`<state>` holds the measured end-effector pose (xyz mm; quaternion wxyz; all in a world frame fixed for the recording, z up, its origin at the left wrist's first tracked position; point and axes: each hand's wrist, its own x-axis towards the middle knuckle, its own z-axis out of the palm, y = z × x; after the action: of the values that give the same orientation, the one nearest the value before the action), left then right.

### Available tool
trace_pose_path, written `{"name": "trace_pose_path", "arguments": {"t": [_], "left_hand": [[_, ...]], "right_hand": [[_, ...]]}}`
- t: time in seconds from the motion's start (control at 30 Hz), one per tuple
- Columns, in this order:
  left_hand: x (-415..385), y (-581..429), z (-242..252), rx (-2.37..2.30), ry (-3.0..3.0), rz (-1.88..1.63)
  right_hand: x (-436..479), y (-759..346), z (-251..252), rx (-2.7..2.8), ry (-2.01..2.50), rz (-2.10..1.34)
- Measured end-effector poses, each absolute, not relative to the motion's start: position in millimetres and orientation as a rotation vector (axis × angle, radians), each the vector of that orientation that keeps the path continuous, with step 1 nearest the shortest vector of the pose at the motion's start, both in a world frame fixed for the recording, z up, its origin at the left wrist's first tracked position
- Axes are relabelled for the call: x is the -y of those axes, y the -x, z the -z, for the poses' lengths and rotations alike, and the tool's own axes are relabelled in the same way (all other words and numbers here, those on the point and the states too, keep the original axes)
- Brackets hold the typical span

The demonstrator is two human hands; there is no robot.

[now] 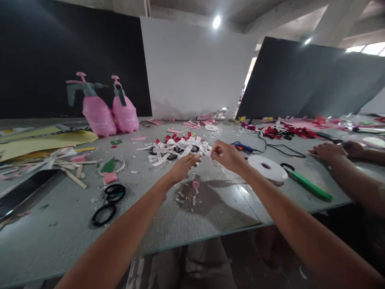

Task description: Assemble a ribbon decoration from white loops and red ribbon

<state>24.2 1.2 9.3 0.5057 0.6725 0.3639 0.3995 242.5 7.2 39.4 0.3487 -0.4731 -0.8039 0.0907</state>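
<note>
Both my arms reach out over a grey table [69,237]. My left hand [184,166] and my right hand [226,155] are held close together above the table, fingers pinched on a thin white ribbon strip [205,155] that runs between them. Just beyond my hands lies a pile of white and red ribbon pieces with black rings [176,148]. A white ribbon reel [267,167] lies flat to the right of my right hand. Small scraps and a pink bit [195,184] lie below my hands.
Two pink spray bottles [108,110] stand at the back left. Black rings [110,202] and yellow paper sheets [45,144] lie at the left. A green-handled tool [306,184], a blue glue gun [242,147] with a black cord, and another person's hands [339,151] are at the right.
</note>
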Motion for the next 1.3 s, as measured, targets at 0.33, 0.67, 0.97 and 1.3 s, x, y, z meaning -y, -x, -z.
{"name": "trace_pose_path", "arguments": {"t": [0.33, 0.67, 0.97, 1.3], "left_hand": [[-3, -22, -6, -0.823, -1.114, -1.21], [-5, -13, -11, -0.922, -1.237, -1.099], [-2, -16, -7, -1.0, -1.838, -1.002], [-8, -4, -5, -1.068, -1.786, -1.021]], "right_hand": [[-33, -177, -17, 1.86, 1.045, -0.229], [-35, -193, -9, 1.616, 1.184, -0.29], [-36, -192, -7, 1.919, 0.837, -0.86], [-50, -199, 1, 1.625, 1.018, -0.819]]}}
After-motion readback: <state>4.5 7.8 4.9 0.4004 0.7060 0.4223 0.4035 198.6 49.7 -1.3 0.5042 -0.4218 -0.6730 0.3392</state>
